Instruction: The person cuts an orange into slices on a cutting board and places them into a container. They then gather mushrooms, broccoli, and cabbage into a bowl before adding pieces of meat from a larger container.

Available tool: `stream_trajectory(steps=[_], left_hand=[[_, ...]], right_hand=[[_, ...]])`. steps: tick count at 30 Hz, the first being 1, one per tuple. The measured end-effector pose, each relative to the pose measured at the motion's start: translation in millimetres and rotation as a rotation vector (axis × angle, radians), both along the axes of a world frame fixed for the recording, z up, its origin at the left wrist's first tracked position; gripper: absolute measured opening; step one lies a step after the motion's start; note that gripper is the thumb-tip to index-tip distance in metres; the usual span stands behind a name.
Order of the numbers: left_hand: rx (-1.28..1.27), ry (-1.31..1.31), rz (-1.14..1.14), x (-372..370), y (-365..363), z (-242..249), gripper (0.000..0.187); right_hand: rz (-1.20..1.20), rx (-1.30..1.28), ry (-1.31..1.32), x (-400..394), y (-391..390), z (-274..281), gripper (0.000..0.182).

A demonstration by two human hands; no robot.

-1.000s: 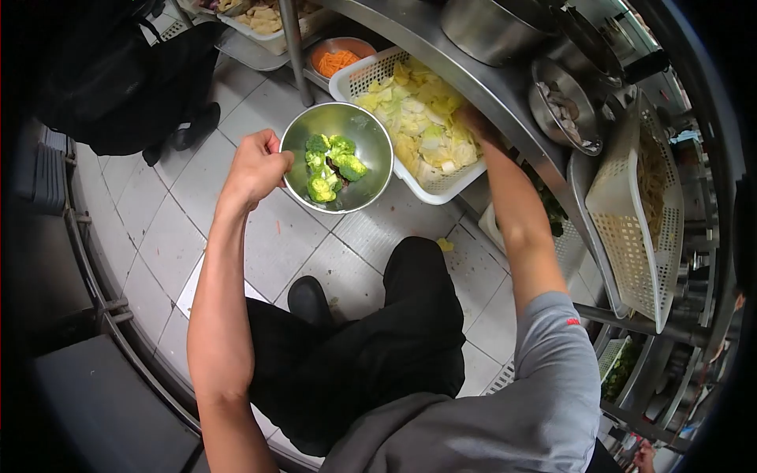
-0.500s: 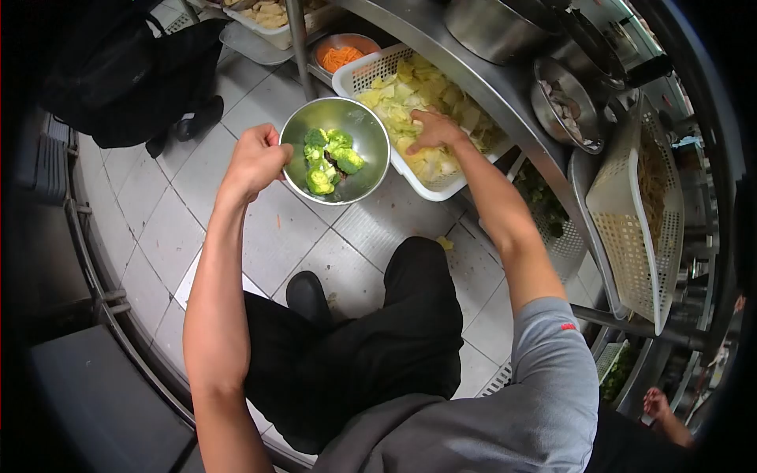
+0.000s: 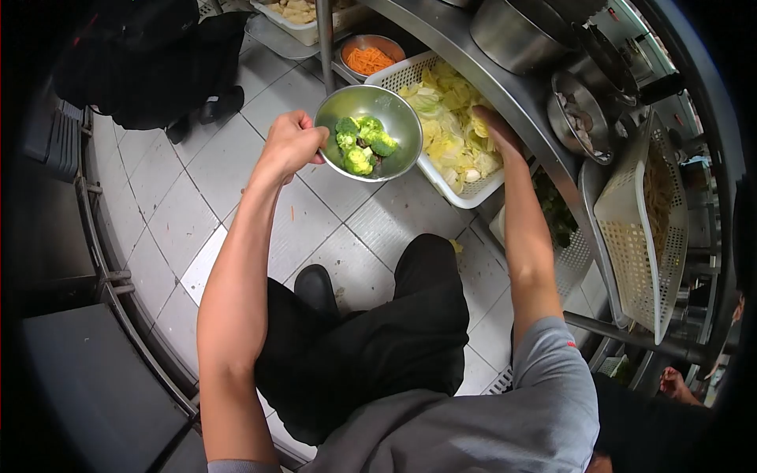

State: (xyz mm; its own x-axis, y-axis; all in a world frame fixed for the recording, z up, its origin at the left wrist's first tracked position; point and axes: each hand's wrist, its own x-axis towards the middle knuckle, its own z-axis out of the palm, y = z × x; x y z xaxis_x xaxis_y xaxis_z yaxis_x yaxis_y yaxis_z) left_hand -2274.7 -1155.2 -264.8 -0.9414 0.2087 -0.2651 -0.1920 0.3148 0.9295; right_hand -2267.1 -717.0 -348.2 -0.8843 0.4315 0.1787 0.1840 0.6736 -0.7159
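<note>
Left of steel bowl (image 3: 405, 130), at its rim: left hand (image 3: 293, 145), fingers closed on the edge. Inside bowl: broccoli (image 3: 361, 145). Beyond bowl: shredded carrot (image 3: 368, 61). Right of bowl: white basket (image 3: 450, 193) of cabbage (image 3: 451, 146). Farther right of bowl: right hand (image 3: 499, 132) at cabbage, fingers partly hidden, can't tell grip.

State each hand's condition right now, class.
Left hand: closed, holding the metal bowl by its rim.
Right hand: at the cabbage; grip cannot be told.

Open to pass over tiled floor (image 3: 319, 246) between knees (image 3: 430, 258) and steel bowl (image 3: 400, 110) — blocked ahead by white basket (image 3: 465, 202) and upright post (image 3: 324, 43), overhung at right by tabletop edge (image 3: 441, 31) — hemmed either side by forearms (image 3: 244, 260).
</note>
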Motion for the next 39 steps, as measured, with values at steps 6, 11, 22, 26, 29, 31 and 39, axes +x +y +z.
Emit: stream_trajectory(steps=[6,11,22,26,29,31,39], left_hand=[[0.029,0.079,0.041,-2,18,0,0.021],[-0.019,0.131,0.021,4,35,7,0.022],[0.006,0.040,0.061,-3,43,1,0.019],[0.069,-0.033,0.062,-7,37,-8,0.018],[0.046,-0.030,0.108,-13,22,-5,0.018],[0.057,-0.042,0.134,-16,10,-6,0.017],[0.423,-0.233,0.229,-17,7,-21,0.010]], right_hand=[[-0.056,-1.307,0.574,-1,-11,0,0.041],[-0.016,-1.948,0.554,32,-103,47,0.044],[0.293,0.260,0.324,48,-210,96,0.046],[0.429,0.221,0.261,44,-201,87,0.045],[0.425,-0.037,0.347,46,-156,89,0.042],[0.294,-0.050,0.023,50,-121,68,0.047],[0.385,0.285,-0.436,-13,-83,-36,0.081]])
